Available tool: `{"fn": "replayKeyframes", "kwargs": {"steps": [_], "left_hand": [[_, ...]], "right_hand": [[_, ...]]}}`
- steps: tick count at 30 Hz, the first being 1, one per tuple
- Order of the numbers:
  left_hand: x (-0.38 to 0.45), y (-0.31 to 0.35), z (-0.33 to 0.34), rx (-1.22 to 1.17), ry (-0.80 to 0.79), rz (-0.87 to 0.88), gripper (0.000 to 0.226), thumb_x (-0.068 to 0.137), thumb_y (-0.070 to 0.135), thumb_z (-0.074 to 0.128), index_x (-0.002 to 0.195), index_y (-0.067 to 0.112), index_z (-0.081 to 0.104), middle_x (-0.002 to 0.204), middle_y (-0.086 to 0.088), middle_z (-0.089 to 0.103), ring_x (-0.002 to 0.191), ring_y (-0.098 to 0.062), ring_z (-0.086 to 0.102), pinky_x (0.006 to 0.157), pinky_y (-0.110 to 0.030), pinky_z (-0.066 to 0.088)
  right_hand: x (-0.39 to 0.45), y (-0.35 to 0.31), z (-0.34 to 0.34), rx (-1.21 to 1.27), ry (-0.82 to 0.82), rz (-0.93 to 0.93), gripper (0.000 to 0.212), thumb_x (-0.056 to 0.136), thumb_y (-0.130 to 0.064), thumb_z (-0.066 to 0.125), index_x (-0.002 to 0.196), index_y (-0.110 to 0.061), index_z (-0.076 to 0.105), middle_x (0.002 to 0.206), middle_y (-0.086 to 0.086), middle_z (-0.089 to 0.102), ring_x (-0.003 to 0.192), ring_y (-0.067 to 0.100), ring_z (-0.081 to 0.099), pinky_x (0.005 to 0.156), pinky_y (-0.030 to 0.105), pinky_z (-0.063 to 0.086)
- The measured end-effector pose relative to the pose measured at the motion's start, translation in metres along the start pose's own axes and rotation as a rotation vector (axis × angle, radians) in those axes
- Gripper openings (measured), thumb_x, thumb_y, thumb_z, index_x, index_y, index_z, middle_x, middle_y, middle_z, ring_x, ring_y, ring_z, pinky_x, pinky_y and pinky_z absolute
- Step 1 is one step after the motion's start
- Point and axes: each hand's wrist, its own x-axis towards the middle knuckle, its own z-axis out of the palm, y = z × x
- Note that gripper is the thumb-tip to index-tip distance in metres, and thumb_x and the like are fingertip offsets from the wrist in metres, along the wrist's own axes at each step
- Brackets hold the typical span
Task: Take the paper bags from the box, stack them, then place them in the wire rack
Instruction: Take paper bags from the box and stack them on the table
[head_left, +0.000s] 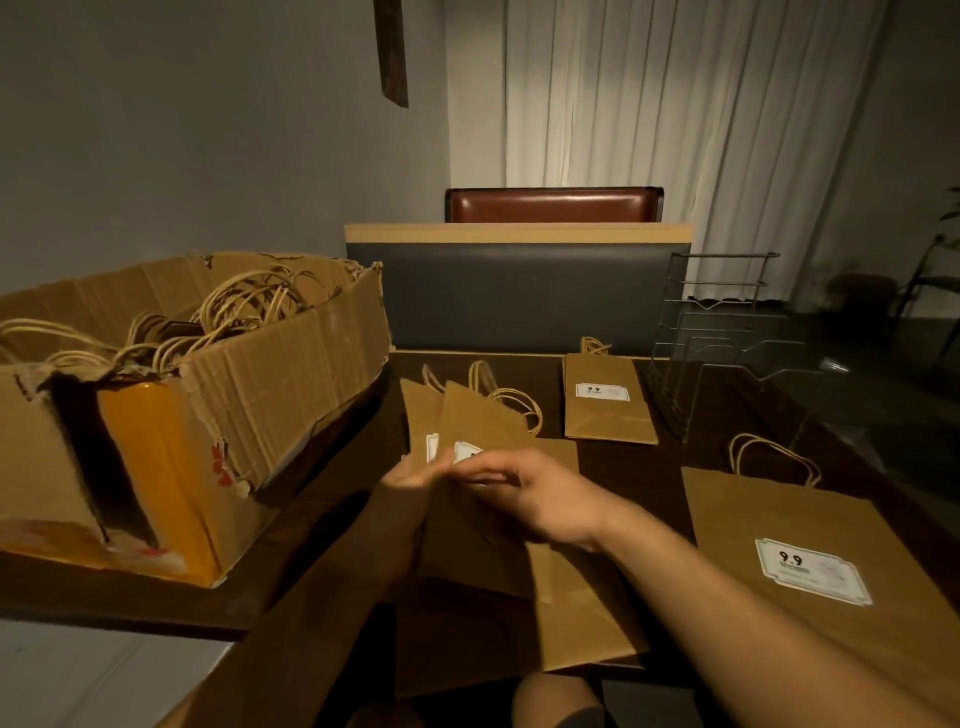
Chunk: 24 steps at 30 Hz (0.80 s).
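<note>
A torn cardboard box (291, 384) on the left of the dark table holds several brown paper bags with twine handles (244, 301). In the middle, my left hand (408, 480) and my right hand (511, 491) both hold a small bundle of flat brown bags (478, 415), fanned and tilted up, white labels partly hidden by my fingers. One flat bag (605, 402) lies further back. A large bag (810, 551) with a "9.9" label lies at the right. Another flat bag (582, 623) lies under my right forearm. The wire rack (722, 338) stands at the back right.
A dark bench back with a tan top (519, 291) stands behind the table, a brown leather seat back behind it. White curtains hang at the rear right. The table's near edge runs along the lower left, with pale floor beyond.
</note>
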Motion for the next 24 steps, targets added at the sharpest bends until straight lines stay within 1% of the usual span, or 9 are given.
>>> {"fn": "replayKeyframes", "kwargs": {"steps": [2,4,7,11,13,16,19,22,24], "left_hand": [[-0.002,-0.003,-0.006,0.044,-0.018,0.081,0.033,0.09,0.02,0.066,0.122,0.012,0.063,0.113,-0.016,0.071,0.1,-0.031,0.07,0.095,-0.048,0.052],[-0.004,-0.003,-0.011,-0.022,-0.064,0.171,0.029,0.095,0.011,0.057,0.125,0.011,0.061,0.11,-0.012,0.073,0.1,-0.029,0.071,0.087,-0.042,0.056],[-0.007,0.009,0.0,0.021,-0.079,0.396,0.024,0.098,0.015,0.052,0.12,0.02,0.06,0.11,-0.003,0.074,0.102,-0.019,0.07,0.075,-0.024,0.057],[-0.004,0.009,0.012,0.269,-0.151,0.503,0.035,0.091,0.023,0.06,0.126,0.022,0.056,0.117,0.005,0.07,0.11,-0.009,0.066,0.091,-0.024,0.053],[-0.002,-0.003,0.011,0.337,-0.113,0.435,0.036,0.09,0.026,0.065,0.125,0.032,0.055,0.116,0.011,0.069,0.112,-0.009,0.064,0.097,-0.031,0.051],[-0.001,-0.025,0.003,0.457,-0.127,0.375,0.052,0.089,0.018,0.068,0.127,0.043,0.042,0.116,0.023,0.061,0.112,-0.002,0.058,0.095,-0.022,0.047],[0.004,-0.027,0.006,0.453,-0.053,0.369,0.063,0.09,0.017,0.066,0.14,0.035,0.034,0.128,0.012,0.06,0.12,-0.011,0.057,0.104,-0.038,0.047],[0.013,-0.009,0.027,0.451,-0.055,0.397,0.066,0.09,0.015,0.066,0.138,0.042,0.031,0.125,0.015,0.058,0.115,-0.006,0.056,0.105,-0.039,0.044],[0.029,0.009,0.049,0.521,-0.08,0.393,0.07,0.088,0.013,0.066,0.138,0.045,0.029,0.12,0.016,0.057,0.109,-0.004,0.055,0.102,-0.032,0.041]], "right_hand": [[0.002,0.013,0.0,-0.028,0.25,-0.066,0.053,0.094,0.001,0.056,0.139,-0.025,0.049,0.143,-0.01,0.046,0.128,-0.001,0.04,0.11,0.024,0.04],[0.001,0.022,-0.007,0.13,0.52,0.002,0.075,0.086,-0.006,0.07,0.148,-0.027,0.034,0.14,-0.015,0.04,0.129,0.002,0.035,0.116,0.035,0.032],[0.004,0.022,-0.013,0.626,0.49,0.016,0.068,0.087,-0.002,0.068,0.145,-0.021,0.037,0.125,0.003,0.067,0.116,0.016,0.063,0.104,0.046,0.048],[0.005,0.011,-0.01,0.49,0.611,-0.154,0.028,0.097,-0.008,0.057,0.12,-0.023,0.055,0.111,-0.003,0.073,0.102,0.007,0.07,0.082,0.026,0.058],[0.004,0.021,-0.006,0.499,0.6,-0.145,0.031,0.097,-0.01,0.056,0.124,-0.026,0.052,0.115,-0.005,0.071,0.105,0.007,0.068,0.084,0.027,0.058],[-0.007,0.039,0.005,0.486,0.526,-0.124,0.038,0.097,-0.005,0.055,0.125,-0.03,0.049,0.117,-0.01,0.069,0.11,0.002,0.065,0.085,0.02,0.055],[-0.009,0.044,0.007,0.411,0.449,-0.115,0.047,0.097,-0.004,0.054,0.129,-0.038,0.046,0.122,-0.017,0.066,0.119,-0.002,0.058,0.097,0.02,0.05],[0.002,0.042,-0.014,0.342,0.609,-0.105,0.058,0.093,-0.005,0.061,0.139,-0.035,0.041,0.128,-0.015,0.061,0.123,0.001,0.055,0.105,0.029,0.046],[0.01,0.039,-0.041,0.315,0.724,-0.102,0.064,0.09,-0.004,0.065,0.138,-0.036,0.039,0.121,-0.02,0.06,0.115,-0.002,0.056,0.098,0.022,0.047]]}}
